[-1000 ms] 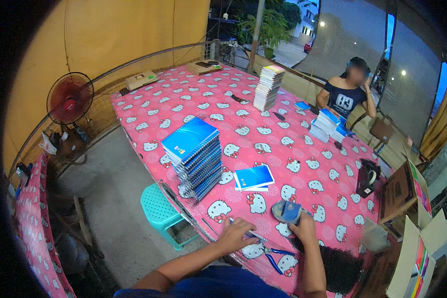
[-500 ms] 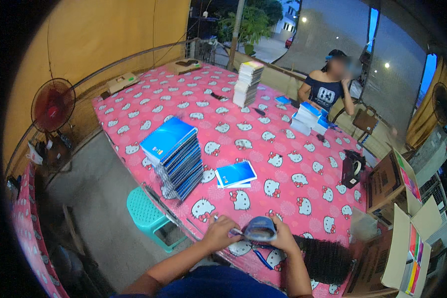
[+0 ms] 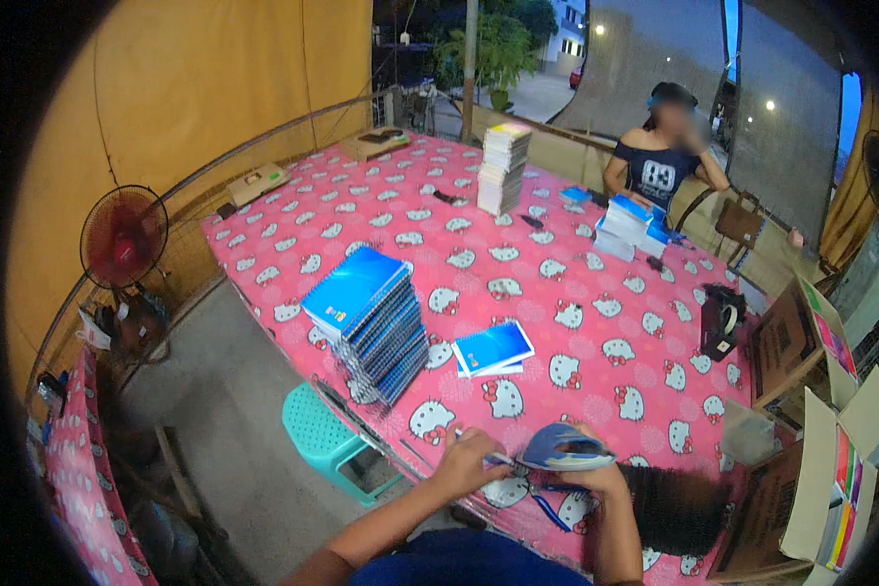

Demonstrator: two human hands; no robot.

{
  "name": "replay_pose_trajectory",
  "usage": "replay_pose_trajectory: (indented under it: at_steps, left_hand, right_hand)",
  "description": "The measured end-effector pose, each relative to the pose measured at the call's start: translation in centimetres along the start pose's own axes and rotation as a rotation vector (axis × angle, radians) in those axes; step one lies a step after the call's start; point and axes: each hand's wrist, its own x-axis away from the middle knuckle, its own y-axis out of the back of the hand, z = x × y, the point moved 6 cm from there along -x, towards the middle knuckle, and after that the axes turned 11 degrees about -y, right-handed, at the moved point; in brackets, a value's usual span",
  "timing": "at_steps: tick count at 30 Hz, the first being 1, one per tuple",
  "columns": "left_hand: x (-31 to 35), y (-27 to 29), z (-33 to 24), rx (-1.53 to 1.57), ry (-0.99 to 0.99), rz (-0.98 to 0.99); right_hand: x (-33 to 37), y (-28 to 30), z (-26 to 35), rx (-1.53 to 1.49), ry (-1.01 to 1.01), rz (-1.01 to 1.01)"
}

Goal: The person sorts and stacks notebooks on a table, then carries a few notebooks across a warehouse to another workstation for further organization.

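At the table's near edge, my right hand (image 3: 601,476) is closed on a bent notebook (image 3: 560,442) with a blue cover and curved pages. Beside it my left hand (image 3: 471,463) pinches a thin, pale, stick-like thing, its far end at the notebook's left edge; its kind is too small to tell. Blue-handled pliers (image 3: 551,511) lie on the table below the notebook. Right of my right hand spreads a dark pile of what look like black binding coils (image 3: 676,510). Farther off are two flat blue notebooks (image 3: 495,348) and a tall stack of spiral-bound blue notebooks (image 3: 369,317).
A pink patterned cloth covers the table (image 3: 566,317). Open cardboard boxes (image 3: 818,479) stand along the right, a tape dispenser (image 3: 721,327) behind them. A green stool (image 3: 324,439) is by the left edge. Across sits a person (image 3: 659,166) near more notebook stacks (image 3: 503,171).
The head view has shifted, so the scene sits farther right. The bent notebook has turned in my right hand and shows more of its blue cover. My left hand keeps its pinch.
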Motion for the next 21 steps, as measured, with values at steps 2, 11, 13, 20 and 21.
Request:
replay_pose_trajectory:
  at_steps: [2, 11, 13, 20, 21]
  left_hand:
    - [0.2, -0.4, -0.4, 0.010, 0.016, 0.006]
    - [0.8, 2.1, 1.1, 0.130, -0.038, -0.144]
    - [0.9, 2.4, 1.6, 0.155, -0.001, -0.190]
    - [2.1, 2.3, 4.1, 0.354, 0.164, -0.183]
    - [2.2, 2.2, 4.2, 0.372, 0.186, -0.163]
  right_hand:
    - [-1.2, 0.1, -0.7, 0.476, -0.065, -0.116]
    - [-2.9, -1.7, -0.4, 0.297, -0.095, -0.065]
    - [-2.8, -2.1, 1.2, 0.297, -0.013, -0.017]
    - [-3.8, -3.1, 1.1, 0.155, -0.072, 0.090]
    - [-4.3, -2.8, 0.7, 0.374, -0.095, -0.012]
